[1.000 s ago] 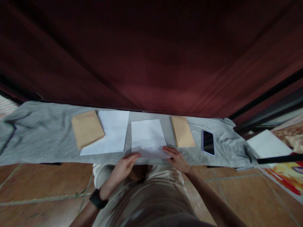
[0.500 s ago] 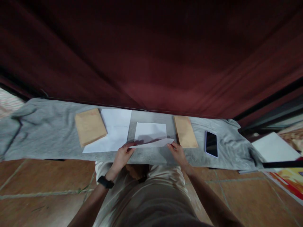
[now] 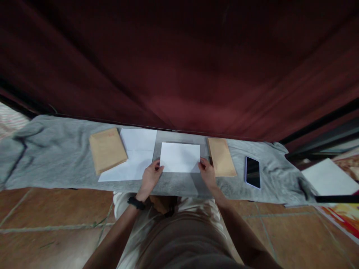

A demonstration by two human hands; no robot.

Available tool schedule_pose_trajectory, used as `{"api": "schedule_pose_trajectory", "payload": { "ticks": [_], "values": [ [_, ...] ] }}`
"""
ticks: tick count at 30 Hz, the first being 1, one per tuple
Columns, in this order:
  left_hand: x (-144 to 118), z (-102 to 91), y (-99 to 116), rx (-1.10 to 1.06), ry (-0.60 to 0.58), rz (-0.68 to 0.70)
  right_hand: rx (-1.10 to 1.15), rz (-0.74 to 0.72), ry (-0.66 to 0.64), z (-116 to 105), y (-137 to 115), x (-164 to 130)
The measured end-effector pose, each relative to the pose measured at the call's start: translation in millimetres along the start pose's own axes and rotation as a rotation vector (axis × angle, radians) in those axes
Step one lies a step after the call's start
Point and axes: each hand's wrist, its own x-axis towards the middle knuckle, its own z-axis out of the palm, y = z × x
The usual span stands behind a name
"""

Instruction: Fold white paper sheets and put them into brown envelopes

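Observation:
A white sheet of paper [image 3: 180, 157] lies before me on the grey cloth, its long side running left to right. My left hand [image 3: 151, 176] is closed at its lower left corner, thumb and fingers pinching the edge. At the lower right corner my right hand [image 3: 206, 172] pinches the paper in the same way. Whether the paper is one layer or folded, I cannot tell. Left of it lie larger white sheets [image 3: 140, 149] with a crease across them. A brown paper envelope [image 3: 108, 149] partly covers those. Close to my right hand rests another brown envelope [image 3: 223, 157].
A phone [image 3: 252, 172] with a dark screen and pale purple case lies on the right. The grey cloth [image 3: 61, 153] covers the narrow table. Behind it hangs a dark red curtain [image 3: 179, 82]. A white sheet [image 3: 331, 177] lies beyond the right end.
The paper edge that both hands held raised has come down, and the paper now lies flat. My left hand has moved slightly right and up; my right hand slightly up.

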Motion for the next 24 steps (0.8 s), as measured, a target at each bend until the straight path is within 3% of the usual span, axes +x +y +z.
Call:
{"api": "schedule_pose_trajectory", "payload": {
  "ticks": [4,13,19,21,24],
  "values": [
    [0.4,0.7,8.6,0.121,0.0,-0.033,-0.155,-0.004,0.001,4.5,-0.6,-0.8],
    [-2.4,-3.0,27.1,0.27,-0.063,-0.076,-0.349,-0.168,-0.012,5.9,-18.6,-4.7],
    [-5.1,-2.4,30.2,0.345,-0.061,-0.081,-0.364,-0.38,-0.21,29.8,-42.6,2.0],
    [-8.5,-1.9,31.7,0.402,-0.018,-0.041,-0.406,-0.409,-0.252,39.9,-47.1,2.8],
    [-13.7,3.9,38.5,0.456,0.108,0.134,-0.438,-0.442,-0.251,49.7,-47.5,0.5]
  ]
}}
